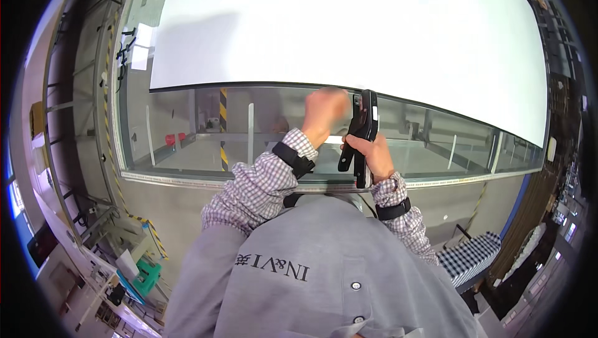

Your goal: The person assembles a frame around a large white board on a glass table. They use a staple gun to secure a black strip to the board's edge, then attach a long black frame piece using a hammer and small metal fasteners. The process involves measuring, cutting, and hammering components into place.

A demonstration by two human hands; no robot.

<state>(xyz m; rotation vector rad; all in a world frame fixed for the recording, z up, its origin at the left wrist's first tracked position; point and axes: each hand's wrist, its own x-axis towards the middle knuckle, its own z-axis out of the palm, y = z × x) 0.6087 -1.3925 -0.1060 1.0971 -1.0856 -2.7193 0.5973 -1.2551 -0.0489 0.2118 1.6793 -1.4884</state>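
Observation:
My right hand (372,154) is wrapped round a long black tool (370,114) with two slim arms and a pale label on its side. Its kind is not clear; in shape it resembles a stapler. The tool points away from me over the glass tabletop (283,166). To its left, my left hand (326,112) is curled closed and partly blurred, close to the tool's far end. Whatever its fingers may hold is hidden. Just beyond both hands lies the dark-edged border of a large white sheet (349,33).
The glass table's metal front edge (168,181) runs close before my body. A red object (175,139) shows through the glass at left. Metal racks (93,170) and a green stool (147,277) stand to the left. A checked-cloth-covered item (470,258) is at lower right.

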